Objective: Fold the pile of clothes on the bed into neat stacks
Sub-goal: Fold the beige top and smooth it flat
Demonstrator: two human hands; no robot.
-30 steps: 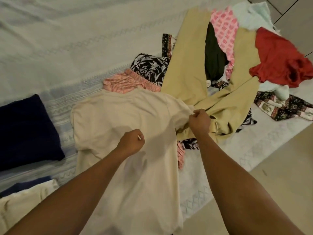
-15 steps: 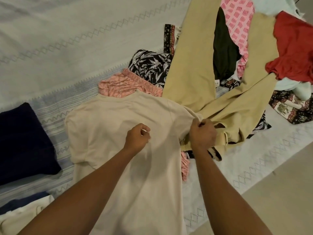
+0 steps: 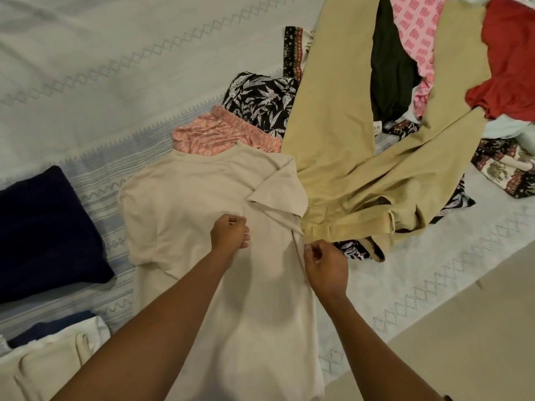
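Hands: we count two, both bare and both on the same garment.
Left hand (image 3: 230, 235): the fingers are curled tight into a fist that pinches a fold of cloth at the chest of the cream T-shirt (image 3: 185, 204); creases run to it.
Right hand (image 3: 325, 263): thumb and curled fingers nip the shirt's right edge, just below the sleeve.
Cream T-shirt: we see one, lying flat on the bed cover (image 3: 115, 68) with the neck away from us. Its right sleeve is turned in over the body; its left sleeve lies out flat.
Unfolded pile: to the right of the shirt, and touching it, we count one pair of khaki trousers (image 3: 341, 125) spread across the top. Around it are one red garment (image 3: 509, 68), one pink block-print piece (image 3: 419, 30), one dark garment (image 3: 390, 68), one black leaf-print piece (image 3: 260, 96) and one elephant-print cloth (image 3: 503, 172).
Pink waistband piece (image 3: 220, 137): one, partly under the shirt's neck.
Folded items: we see one navy square (image 3: 43, 233) left of the shirt. Nearer us is a second stack (image 3: 52, 369) of cream pieces over a navy one; we cannot tell how many.
Floor (image 3: 463, 328): pale, at the lower right beyond the bed's edge.
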